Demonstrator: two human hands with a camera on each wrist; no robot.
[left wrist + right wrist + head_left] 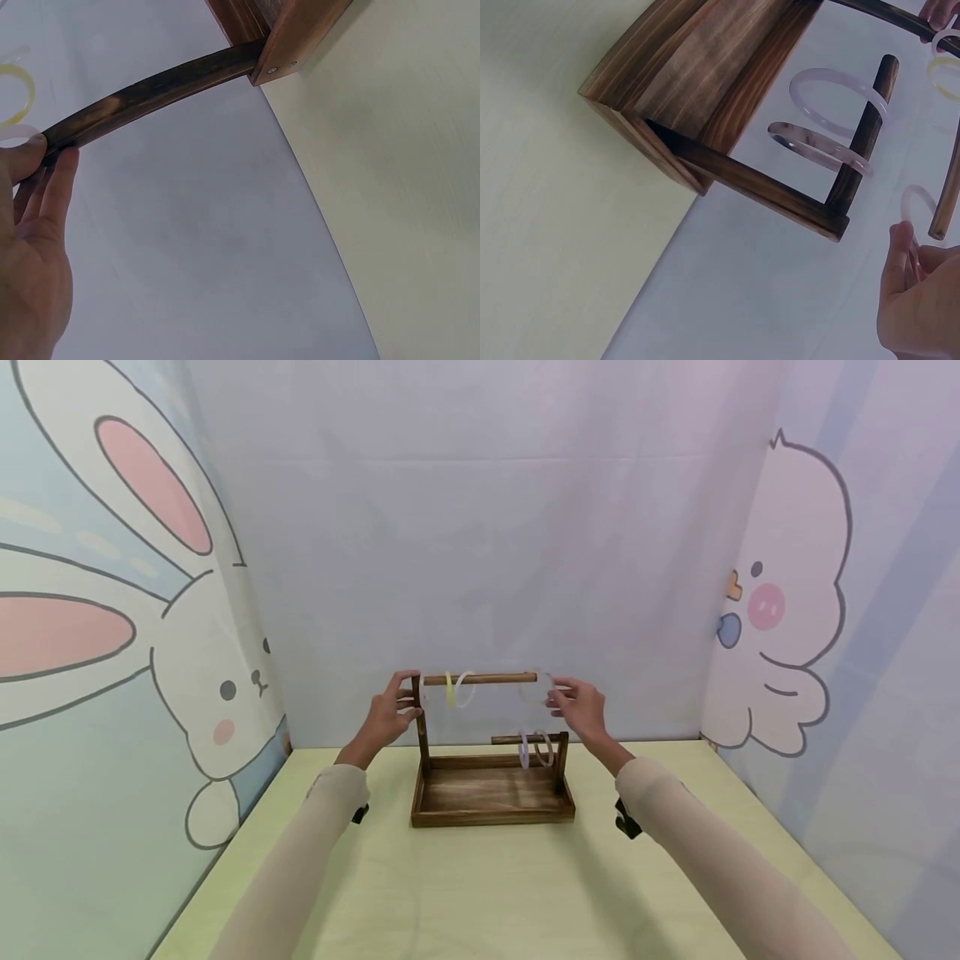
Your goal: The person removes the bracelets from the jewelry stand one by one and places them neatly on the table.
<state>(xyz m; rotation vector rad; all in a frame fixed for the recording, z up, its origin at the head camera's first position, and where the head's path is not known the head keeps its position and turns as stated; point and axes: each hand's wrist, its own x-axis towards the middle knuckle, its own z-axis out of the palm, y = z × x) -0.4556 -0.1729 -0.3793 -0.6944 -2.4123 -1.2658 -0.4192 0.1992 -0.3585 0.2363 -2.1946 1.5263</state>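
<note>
A dark wooden bangle stand (487, 817) has a tall post at the left with a long upper bar (495, 678). My left hand (386, 714) grips the top of that post (150, 94), thumb on one side and fingers on the other. At the upper bar's free end, my right hand (585, 706) pinches a clear, pale bangle (905, 202) between thumb and fingers. A yellow bangle (450, 689) and a white bangle (473, 687) hang on the upper bar; another pale one shows beside the post.
On the short lower bar (506, 740) hang a lavender bangle (825, 71) and a mottled brown-and-white bangle (810, 142). The stand's tray base rests on the pale green table (480, 885). Cloth walls with cartoon animals close off the back and both sides.
</note>
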